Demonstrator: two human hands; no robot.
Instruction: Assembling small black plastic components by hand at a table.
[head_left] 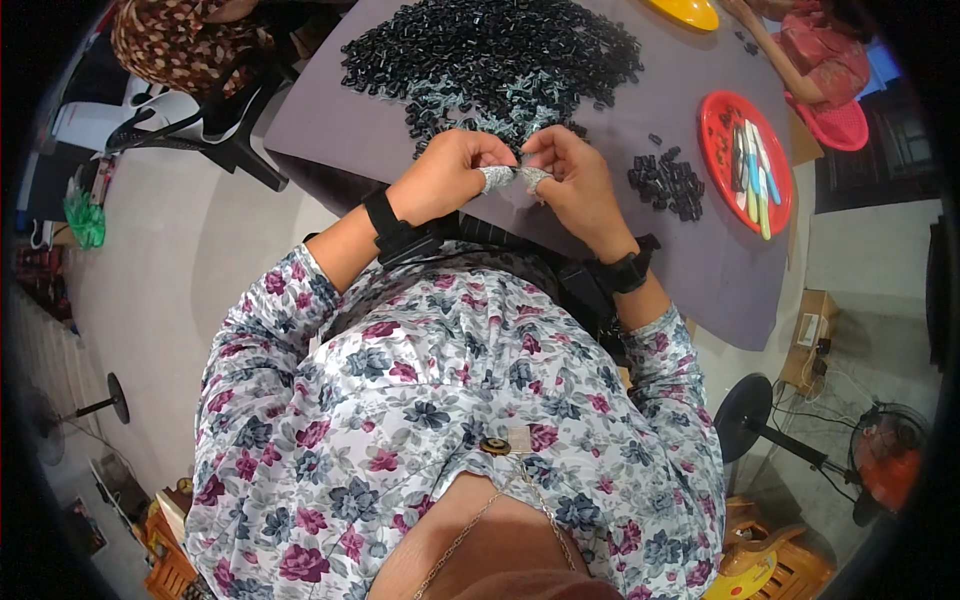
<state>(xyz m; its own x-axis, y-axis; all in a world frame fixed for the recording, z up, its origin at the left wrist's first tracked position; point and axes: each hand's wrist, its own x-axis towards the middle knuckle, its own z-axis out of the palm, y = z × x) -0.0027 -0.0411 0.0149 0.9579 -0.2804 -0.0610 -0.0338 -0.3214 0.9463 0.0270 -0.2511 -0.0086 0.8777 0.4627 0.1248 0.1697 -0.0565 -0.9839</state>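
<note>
Left hand (446, 172) and right hand (580, 182) pinch a small dark piece (517, 170), which wrapped thumbs (495, 180) might let slip onto the counter (735, 285).

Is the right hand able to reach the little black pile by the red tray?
Probably yes: the right hand is near the little black pile, with just tablecloth showing between. But its fingers are up close to the left hand's, so it would likely need to move away first.

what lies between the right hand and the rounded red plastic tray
A small heap of short black plastic-looking pieces, seen in the head view.
</note>
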